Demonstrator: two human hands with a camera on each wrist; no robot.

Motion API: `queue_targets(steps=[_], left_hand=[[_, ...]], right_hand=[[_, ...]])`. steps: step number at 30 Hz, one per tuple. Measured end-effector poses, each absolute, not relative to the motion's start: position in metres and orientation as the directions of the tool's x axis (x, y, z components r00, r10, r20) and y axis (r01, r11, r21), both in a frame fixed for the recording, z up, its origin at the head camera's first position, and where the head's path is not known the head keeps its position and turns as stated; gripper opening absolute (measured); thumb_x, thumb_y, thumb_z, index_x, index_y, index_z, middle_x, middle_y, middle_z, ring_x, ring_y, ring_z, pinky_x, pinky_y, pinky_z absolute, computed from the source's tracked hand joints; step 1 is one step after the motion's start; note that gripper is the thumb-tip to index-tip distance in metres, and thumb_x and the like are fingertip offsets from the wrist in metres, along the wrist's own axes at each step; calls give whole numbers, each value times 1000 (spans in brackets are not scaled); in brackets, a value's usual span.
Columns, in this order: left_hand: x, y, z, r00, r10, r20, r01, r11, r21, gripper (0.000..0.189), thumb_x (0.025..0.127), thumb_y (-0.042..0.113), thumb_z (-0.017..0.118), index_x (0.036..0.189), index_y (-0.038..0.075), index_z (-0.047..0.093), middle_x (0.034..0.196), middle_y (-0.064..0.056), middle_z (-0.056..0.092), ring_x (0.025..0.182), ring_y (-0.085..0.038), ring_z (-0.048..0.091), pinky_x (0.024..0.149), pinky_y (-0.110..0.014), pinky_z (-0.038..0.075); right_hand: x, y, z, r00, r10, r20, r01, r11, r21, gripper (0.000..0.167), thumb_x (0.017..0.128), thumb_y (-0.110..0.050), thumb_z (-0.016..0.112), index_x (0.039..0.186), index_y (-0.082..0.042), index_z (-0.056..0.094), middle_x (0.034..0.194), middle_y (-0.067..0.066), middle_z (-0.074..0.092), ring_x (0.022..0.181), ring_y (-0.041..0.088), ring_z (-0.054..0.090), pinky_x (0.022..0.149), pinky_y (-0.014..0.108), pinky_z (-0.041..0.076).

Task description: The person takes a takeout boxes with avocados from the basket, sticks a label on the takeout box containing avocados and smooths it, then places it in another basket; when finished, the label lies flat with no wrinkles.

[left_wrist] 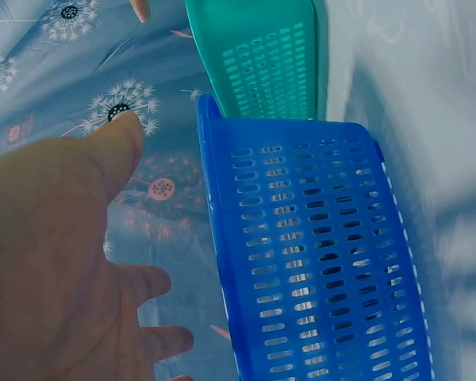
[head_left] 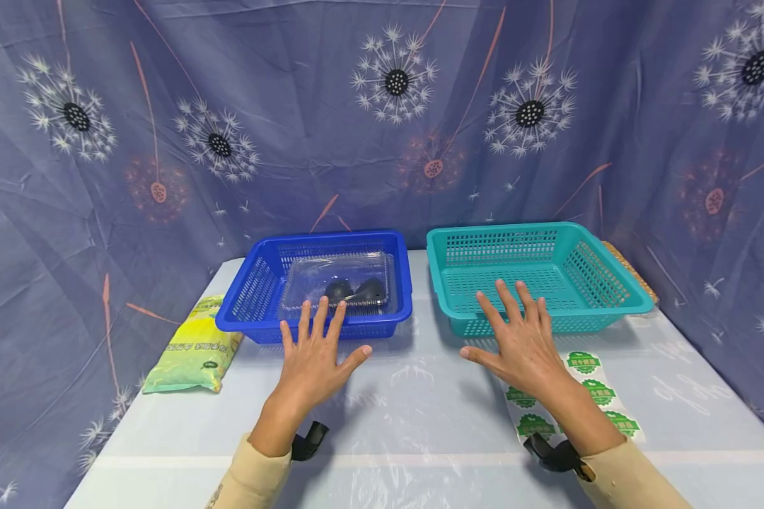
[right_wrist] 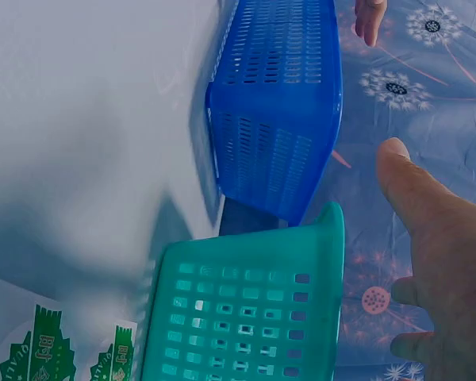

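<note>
Fingers spread, my left hand [head_left: 313, 367] hovers in front of the blue basket [head_left: 235, 322] and holds nothing. Inside that basket lies a clear plastic clamshell box [head_left: 318, 272], with two dark rounded items [head_left: 369, 290] in or under it; I cannot tell which. My right hand [head_left: 525, 350], also spread and holding nothing, is over the table just before the teal basket [head_left: 611, 300]. Below the right hand and forearm is a sheet of green and white stickers [head_left: 601, 392], partly covered by them. Both wrist views show the baskets' slotted walls beside the hands.
A yellow and green plastic packet [head_left: 197, 346] lies at the table's left edge, next to the blue basket. Behind the teal basket's right side, a tan woven-looking item [head_left: 630, 268] shows partly. A dandelion-print curtain [head_left: 331, 155] encloses the white table [head_left: 414, 452].
</note>
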State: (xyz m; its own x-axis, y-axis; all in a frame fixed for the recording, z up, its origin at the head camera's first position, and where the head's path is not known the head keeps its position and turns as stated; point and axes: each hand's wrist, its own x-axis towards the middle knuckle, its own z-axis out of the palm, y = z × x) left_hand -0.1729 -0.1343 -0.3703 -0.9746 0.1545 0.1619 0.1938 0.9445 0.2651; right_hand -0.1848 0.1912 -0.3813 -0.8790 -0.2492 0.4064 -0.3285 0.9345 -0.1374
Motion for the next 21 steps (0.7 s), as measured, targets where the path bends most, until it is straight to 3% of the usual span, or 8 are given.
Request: queue_targets(steps=[21], left_hand=[[-175,-142,-366,-971,132,198,184,944,273,84,87,67,45,153,24,13,160,-12,7,147,-36,-6,110,-66,-5]], right_hand=[[-187,180,-377,-877,-270,398,-350,925,-146,95,74,-65,65,150,-22,27,158,15,16,146,39,4,110,65,7]])
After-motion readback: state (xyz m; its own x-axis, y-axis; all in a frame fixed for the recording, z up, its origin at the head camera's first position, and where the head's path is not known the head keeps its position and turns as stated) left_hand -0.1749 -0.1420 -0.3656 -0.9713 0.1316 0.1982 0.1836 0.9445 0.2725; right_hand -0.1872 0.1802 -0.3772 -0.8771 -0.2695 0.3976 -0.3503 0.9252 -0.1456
